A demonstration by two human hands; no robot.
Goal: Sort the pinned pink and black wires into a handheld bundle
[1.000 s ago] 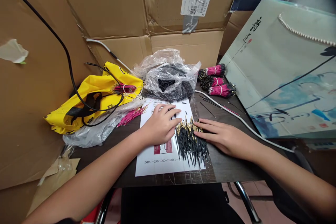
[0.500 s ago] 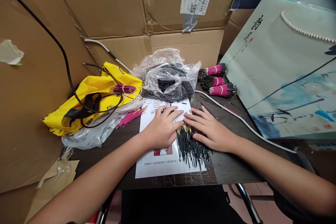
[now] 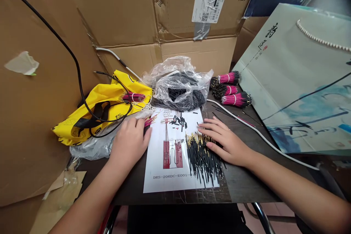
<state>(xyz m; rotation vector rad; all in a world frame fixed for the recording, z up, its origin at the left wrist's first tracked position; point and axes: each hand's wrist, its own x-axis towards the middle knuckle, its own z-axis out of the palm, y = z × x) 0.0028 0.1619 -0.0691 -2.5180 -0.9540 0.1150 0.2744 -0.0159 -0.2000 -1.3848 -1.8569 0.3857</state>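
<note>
My left hand (image 3: 131, 139) lies over the loose pink wires (image 3: 150, 120) left of the printed sheet, its thumb apart from the fingers. It covers most of those wires, and its fingertips are partly hidden. With fingers spread, my right hand (image 3: 226, 139) rests at the right edge of a pile of black wires with gold ends (image 3: 204, 161). The pile lies on the right side of the printed sheet (image 3: 153, 164), which bears a red drawing. Short black tube pieces (image 3: 179, 121) are scattered on the upper part of the sheet.
Behind the sheet sits a clear plastic bag of black tubing (image 3: 182, 95). Banded pink wire bundles (image 3: 236, 99) lie to its right, near a large paper bag (image 3: 307, 91). A yellow bag (image 3: 82, 113) and black cable (image 3: 78, 69) are on the left. A white cable (image 3: 270, 137) crosses the right side.
My left hand has moved left, from beside the black wires to the pink wires, uncovering the drawing and tube pieces. My right hand stays by the pile. The view has shifted slightly.
</note>
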